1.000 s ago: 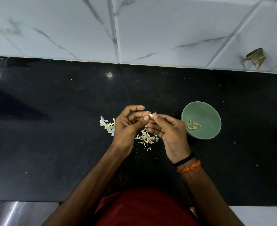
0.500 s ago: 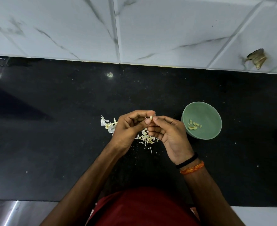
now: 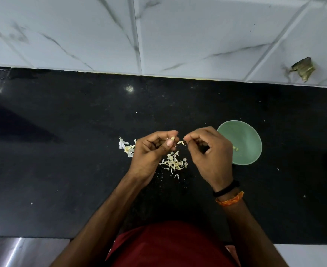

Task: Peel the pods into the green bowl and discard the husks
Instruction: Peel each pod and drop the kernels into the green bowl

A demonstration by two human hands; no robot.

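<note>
My left hand pinches a small pale pod between thumb and forefinger. Just to its right, my right hand pinches a thin strip of husk that hangs between the two hands. A heap of pale husks lies on the black counter below the hands. A second small clump of husks or pods lies left of my left hand. The green bowl stands to the right, partly hidden by my right hand, with a few peeled pieces inside.
The black counter runs to a white marble-tiled wall behind. A crumpled dry scrap sticks to the wall at the far right. The counter's front edge lies close to my red shirt.
The hands have drawn apart, and a strip of husk has come off the pod. My right hand has shifted right and now covers the bowl's left rim.
</note>
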